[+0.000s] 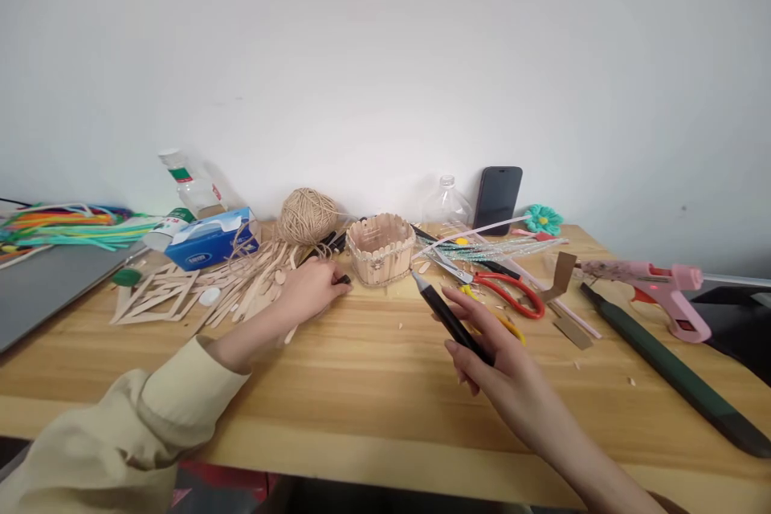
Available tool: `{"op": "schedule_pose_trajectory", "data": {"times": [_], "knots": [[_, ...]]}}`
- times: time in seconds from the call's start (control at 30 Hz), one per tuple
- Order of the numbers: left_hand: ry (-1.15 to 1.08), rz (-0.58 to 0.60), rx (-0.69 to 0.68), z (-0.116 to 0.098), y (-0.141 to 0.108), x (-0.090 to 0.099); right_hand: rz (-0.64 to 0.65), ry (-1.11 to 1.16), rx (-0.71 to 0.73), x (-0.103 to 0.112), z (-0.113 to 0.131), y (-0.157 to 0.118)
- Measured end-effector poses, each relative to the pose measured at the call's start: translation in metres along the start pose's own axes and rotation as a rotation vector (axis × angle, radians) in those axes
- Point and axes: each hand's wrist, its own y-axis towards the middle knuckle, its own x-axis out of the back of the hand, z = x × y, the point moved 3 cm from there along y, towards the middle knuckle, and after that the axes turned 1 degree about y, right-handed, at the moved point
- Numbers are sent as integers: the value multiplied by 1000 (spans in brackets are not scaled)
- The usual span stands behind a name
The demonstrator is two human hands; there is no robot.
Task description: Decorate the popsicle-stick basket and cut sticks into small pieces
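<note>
My right hand (497, 349) holds a black marker-like pen (446, 313) with a pale pointed tip, aimed up and left. My left hand (308, 289) is closed on a small black cap-like piece (344, 279) just above the tabletop. Between and beyond both hands stands a small basket (389, 263) of wooden craft sticks with a beaded band. The pen tip is near the basket's right front side; whether it touches cannot be made out. Loose craft sticks (232, 297) lie under and left of my left hand. Red-handled scissors (509, 293) rest behind my right hand.
A twine ball (308, 217), a blue box (210, 239) and bottles stand at the back left. A phone (497, 201) leans on the wall beside a teal flower (543, 218). At right lie a pink glue gun (675, 289) and a long dark green tool (675, 373).
</note>
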Motion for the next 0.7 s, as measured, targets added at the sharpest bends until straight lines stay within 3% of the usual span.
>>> {"op": "schedule_pose_trajectory", "data": {"times": [0.17,0.47,0.7], "knots": [[-115,-17,-53,-4,-10,12,14,-133,32,1,-1,-18],[-450,6,-213,-28,-66,28,45,-384,260,-6,7,-26],[-471,-42,-308,-34,-85,38,96,-468,389,-10,22,-40]]}}
